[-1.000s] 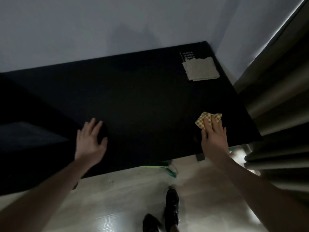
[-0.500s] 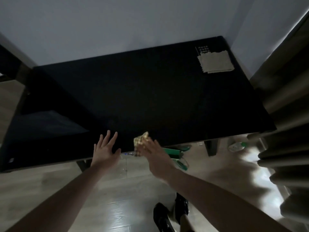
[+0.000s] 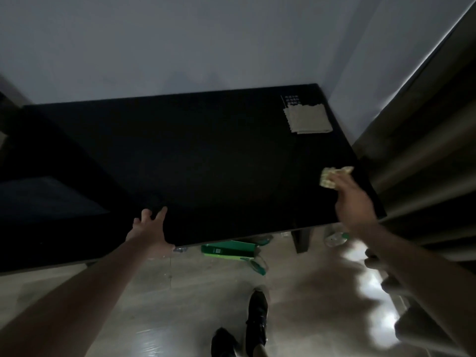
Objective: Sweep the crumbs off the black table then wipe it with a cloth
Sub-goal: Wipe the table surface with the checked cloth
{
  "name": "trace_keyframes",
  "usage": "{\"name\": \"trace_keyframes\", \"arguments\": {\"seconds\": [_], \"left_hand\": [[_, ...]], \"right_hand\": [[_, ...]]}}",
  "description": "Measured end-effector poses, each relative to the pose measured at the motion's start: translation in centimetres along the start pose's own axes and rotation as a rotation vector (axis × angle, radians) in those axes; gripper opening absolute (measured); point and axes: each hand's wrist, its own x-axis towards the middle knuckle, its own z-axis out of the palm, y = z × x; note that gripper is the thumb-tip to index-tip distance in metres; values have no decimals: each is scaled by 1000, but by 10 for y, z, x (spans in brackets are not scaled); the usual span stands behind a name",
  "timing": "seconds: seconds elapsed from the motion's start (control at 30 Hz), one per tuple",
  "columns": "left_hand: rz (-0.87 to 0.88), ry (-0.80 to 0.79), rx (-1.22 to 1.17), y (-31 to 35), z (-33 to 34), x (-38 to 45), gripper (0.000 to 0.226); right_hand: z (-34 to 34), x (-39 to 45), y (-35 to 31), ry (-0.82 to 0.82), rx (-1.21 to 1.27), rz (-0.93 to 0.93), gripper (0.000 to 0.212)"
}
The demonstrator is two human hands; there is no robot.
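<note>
Right hand [image 3: 354, 204]: over the right near part of the flat black rectangular table [image 3: 206, 161], fingers laid on a small yellow-and-white checked cloth [image 3: 332, 176] that lies on the tabletop close to the right edge; blur hides whether the fingers curl round it or only press it.
Left hand [image 3: 149, 231]: at the table's near edge, left of centre, fingers straight and spread wide, holding nothing.
Pale beige folded cloth with zigzag edges [image 3: 307, 119]: far right corner of the tabletop, well apart from both hands, partly covering a dark card with small white print [image 3: 292, 99].
Crumbs: too dim to make out on the dark surface.
Green flat box [image 3: 229, 249]: on the pale wooden floor [image 3: 180, 292] under the near edge.
Black shoes [image 3: 253, 320]: on the floor, bottom centre.
Grey-brown pleated curtain [image 3: 425, 150]: right of the table.
</note>
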Motion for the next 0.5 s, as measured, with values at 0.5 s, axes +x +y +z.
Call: {"name": "trace_keyframes", "arguments": {"seconds": [0.5], "left_hand": [[18, -54, -8, 8, -4, 8, 117]], "right_hand": [[79, -50, 29, -59, -164, 180, 52]]}}
